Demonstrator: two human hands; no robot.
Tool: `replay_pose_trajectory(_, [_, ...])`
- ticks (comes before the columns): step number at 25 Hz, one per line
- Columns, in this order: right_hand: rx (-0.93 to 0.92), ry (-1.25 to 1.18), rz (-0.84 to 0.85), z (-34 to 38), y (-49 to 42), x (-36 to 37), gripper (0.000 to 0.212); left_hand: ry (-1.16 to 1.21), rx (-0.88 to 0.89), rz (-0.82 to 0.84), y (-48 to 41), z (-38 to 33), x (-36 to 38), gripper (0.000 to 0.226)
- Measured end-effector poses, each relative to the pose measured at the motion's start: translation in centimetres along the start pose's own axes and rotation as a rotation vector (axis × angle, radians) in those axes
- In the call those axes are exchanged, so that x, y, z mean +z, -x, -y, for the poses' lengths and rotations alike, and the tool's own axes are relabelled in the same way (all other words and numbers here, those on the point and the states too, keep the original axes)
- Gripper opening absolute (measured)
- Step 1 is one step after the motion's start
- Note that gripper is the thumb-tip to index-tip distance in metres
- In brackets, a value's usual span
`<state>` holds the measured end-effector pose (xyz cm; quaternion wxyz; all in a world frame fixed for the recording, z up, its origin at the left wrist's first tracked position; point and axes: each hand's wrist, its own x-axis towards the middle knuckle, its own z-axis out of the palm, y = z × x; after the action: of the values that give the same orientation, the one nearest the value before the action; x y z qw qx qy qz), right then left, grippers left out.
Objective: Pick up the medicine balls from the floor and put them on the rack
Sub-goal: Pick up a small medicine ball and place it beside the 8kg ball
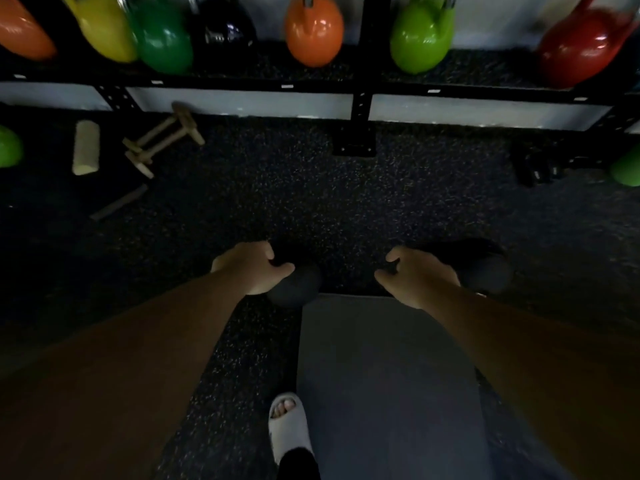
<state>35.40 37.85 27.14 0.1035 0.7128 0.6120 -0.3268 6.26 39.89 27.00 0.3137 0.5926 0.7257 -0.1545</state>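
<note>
two dark medicine balls low over the floor [346, 202], dim and hard to make out. left hand [254, 268] fingers wrapped on left ball [298, 285]; right hand [417, 277] curled against right ball [485, 271], mostly hidden, grip unclear. rack [360, 88] beyond holds kettlebells [313, 32], tops cut off.
</note>
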Motion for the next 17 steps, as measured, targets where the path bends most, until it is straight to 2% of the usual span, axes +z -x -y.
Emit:
replay_pose_trajectory(5, [0.005,-0.124,0.033,3.4,-13.5,10.3,0.066,0.122,-0.064,-0.001,-13.6,4.2,7.3,0.086])
replay_pose_trajectory(9, [-0.011,-0.224,0.036,4.4,-24.4,20.1,0.089,0.28,-0.171,-0.047,-24.0,6.9,15.1,0.095])
replay_pose_trajectory(11, [-0.051,-0.228,0.038,5.1,-29.4,24.1,0.093,0.354,-0.202,-0.072,-28.9,7.5,18.2,0.097])
replay_pose_trajectory(14, [-0.086,-0.286,0.036,6.1,-34.2,27.8,0.097,0.501,-0.245,-0.119,-34.1,7.6,20.3,0.097])
replay_pose_trajectory(17, [-0.046,-0.385,0.066,6.5,-37.6,29.4,0.12,0.74,-0.335,-0.061,-37.4,8.1,21.8,0.104])
